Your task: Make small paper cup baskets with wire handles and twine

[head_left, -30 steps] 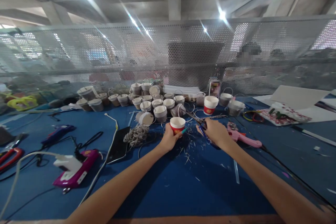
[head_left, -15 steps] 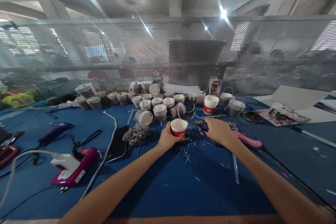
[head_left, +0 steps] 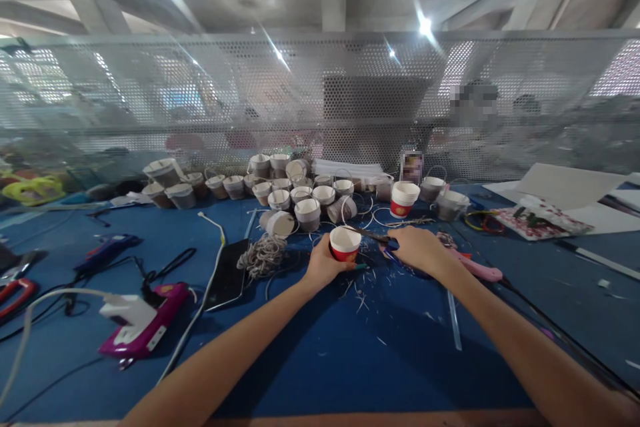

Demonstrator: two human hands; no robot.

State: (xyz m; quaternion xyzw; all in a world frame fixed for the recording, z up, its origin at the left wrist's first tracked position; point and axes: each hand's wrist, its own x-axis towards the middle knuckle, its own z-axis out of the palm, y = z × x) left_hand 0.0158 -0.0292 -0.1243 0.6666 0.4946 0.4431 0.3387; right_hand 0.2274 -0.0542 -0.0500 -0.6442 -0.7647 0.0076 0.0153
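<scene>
Red-and-white cup, blue-handled scissors, blue tabletop, grey yarn, magenta power strip, pink glue gun

L hand curled, R hand (back up) likewise, bare forearms angled fwd & inward.

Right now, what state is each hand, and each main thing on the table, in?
Held cup: open end up
Left hand: closed around it
Scissors: blades near it, opening unclear
Right hand: gripping them
Second red cup: standing upright
Cord bundle: loosely tangled
Power strip: white plug inserted
Pink tool: lying down
</scene>
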